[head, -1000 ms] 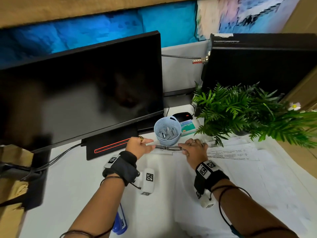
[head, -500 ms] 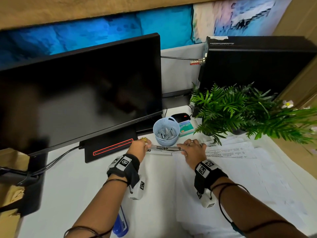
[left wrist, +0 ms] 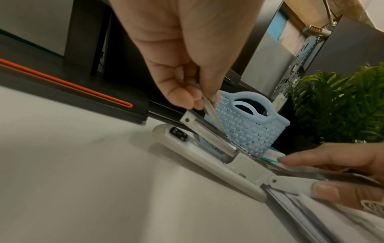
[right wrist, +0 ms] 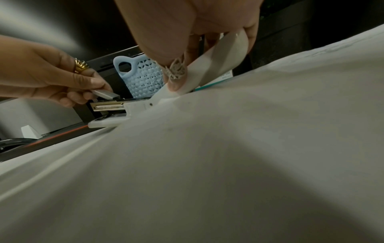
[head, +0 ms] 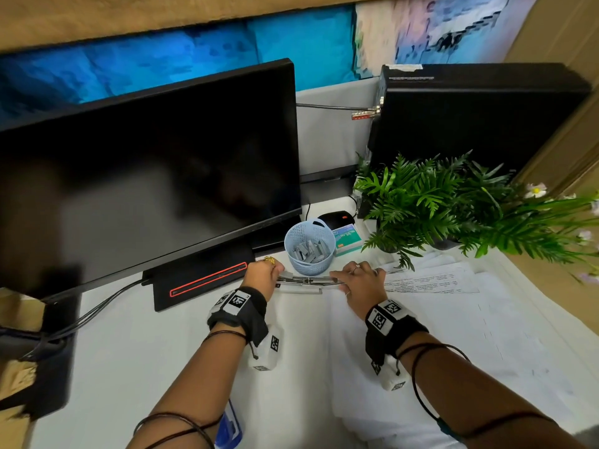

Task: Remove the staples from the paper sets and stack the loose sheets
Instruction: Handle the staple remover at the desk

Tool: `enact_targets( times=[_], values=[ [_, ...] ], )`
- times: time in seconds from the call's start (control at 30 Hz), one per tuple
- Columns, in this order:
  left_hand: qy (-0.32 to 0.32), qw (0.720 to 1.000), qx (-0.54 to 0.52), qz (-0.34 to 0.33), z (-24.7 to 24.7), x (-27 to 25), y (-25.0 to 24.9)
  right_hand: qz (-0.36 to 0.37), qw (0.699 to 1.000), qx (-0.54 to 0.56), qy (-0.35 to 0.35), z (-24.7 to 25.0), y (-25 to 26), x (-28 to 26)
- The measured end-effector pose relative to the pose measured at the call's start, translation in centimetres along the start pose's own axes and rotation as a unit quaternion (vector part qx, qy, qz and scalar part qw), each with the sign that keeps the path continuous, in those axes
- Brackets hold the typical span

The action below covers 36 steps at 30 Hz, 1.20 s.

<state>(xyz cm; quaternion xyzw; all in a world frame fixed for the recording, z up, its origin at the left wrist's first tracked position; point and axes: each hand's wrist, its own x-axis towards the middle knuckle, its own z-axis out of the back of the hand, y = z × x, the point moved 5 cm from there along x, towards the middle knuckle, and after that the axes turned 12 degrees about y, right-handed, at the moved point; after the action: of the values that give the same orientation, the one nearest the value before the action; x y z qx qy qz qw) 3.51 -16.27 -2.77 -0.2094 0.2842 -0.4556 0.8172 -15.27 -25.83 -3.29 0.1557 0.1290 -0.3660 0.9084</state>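
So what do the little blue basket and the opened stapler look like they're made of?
Blue basket: probably soft moulded plastic or silicone, matte, judging by its perforated lattice wall and rounded one-piece handle.
Stapler: the white base and lid look like smooth plastic with a dull sheen; the open channel and the strip that the left hand pinches look like bright metal, grey and reflective.

Looked matt white plastic with bright bare metal inside: stapler (left wrist: 209, 157). Perforated pale-blue plastic: basket (head: 309, 246). Glossy black: monitor (head: 146, 176). Smooth white paper: sheets (head: 453, 319).
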Motion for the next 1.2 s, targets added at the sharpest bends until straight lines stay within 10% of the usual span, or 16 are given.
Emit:
enact_targets(
  times=[0.73, 1.2],
  values=[
    [0.023, 1.000, -0.007, 0.020, -1.1, -0.5, 0.4, 0.013, 1.000, 0.002, -0.005, 0.0, 0.2, -0.1],
    [0.024, 0.982, 0.185, 0.013, -1.6, -1.1, 0.0, 0.017, 1.000, -0.009, 0.005, 0.1, 0.3, -0.3]
  ],
)
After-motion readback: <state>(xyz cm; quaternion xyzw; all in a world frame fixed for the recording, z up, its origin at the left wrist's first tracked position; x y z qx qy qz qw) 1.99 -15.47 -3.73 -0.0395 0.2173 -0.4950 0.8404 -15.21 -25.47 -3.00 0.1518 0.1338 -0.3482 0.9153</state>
